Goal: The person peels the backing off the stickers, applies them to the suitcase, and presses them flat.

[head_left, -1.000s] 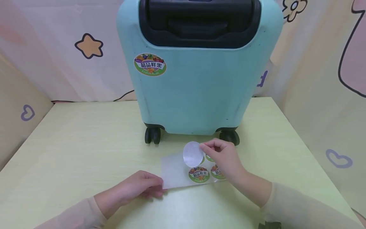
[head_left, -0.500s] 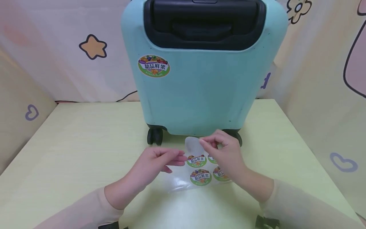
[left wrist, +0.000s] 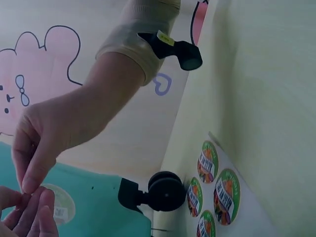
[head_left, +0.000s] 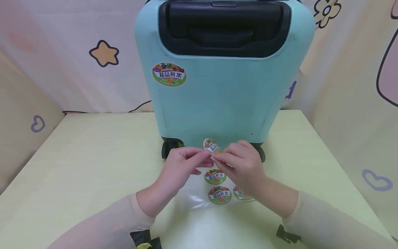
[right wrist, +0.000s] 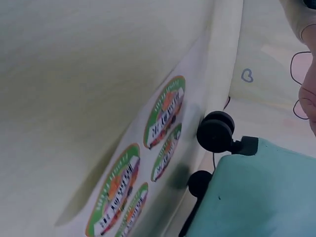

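Observation:
A round fruit sticker, its printed face toward the head camera, is held up just in front of the suitcase's lower edge. My right hand pinches its lower right edge between thumb and forefinger. Close beside, my left hand has thumb and forefinger on the lower left edge, seemingly pinching it. In the left wrist view the fingertips of both hands meet, and the sticker's pale back shows behind them. Beneath the hands lies the sticker sheet with several fruit stickers left on it, partly covered by my right hand.
A light-blue suitcase with a black handle recess stands upright on the pale table. Another fruit sticker is on its upper left face. Black wheels rest near the sheet. Patterned cloth hangs behind and at the sides.
My left hand has left the sheet's left edge and moved up and right to the sticker. My right hand has turned the sticker from its blank back to its printed face.

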Demonstrator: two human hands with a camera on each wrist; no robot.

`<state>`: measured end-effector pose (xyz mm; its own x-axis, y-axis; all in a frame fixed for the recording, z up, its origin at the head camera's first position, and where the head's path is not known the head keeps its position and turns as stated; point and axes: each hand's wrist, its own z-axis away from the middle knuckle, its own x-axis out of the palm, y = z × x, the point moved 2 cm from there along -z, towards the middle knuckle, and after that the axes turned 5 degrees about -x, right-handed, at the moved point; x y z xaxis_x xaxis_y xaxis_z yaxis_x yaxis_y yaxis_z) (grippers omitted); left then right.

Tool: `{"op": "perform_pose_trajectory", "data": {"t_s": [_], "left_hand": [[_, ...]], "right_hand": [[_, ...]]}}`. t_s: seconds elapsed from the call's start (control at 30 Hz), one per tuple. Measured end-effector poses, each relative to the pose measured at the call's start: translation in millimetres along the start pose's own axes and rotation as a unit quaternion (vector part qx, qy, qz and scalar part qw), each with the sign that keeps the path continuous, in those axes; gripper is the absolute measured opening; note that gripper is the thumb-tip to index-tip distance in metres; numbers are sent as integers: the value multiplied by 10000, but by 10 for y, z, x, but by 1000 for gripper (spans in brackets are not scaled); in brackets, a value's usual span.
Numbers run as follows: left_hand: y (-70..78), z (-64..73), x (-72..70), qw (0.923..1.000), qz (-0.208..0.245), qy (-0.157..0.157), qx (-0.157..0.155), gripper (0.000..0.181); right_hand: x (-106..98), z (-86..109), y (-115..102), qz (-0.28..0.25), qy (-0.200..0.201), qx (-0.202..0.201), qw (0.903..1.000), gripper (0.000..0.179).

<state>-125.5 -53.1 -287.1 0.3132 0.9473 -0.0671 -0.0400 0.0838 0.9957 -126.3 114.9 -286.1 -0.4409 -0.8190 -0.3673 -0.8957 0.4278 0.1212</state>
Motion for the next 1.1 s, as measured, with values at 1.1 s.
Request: {"op": "perform_pose_trajectory", "data": {"t_s": [1.1], "left_hand": [[656, -355, -615, 8155, -2313, 3492, 3994, 63]], "right_hand": [[-445, -746, 600, -1206, 189, 3852, 9147, 21]]}}
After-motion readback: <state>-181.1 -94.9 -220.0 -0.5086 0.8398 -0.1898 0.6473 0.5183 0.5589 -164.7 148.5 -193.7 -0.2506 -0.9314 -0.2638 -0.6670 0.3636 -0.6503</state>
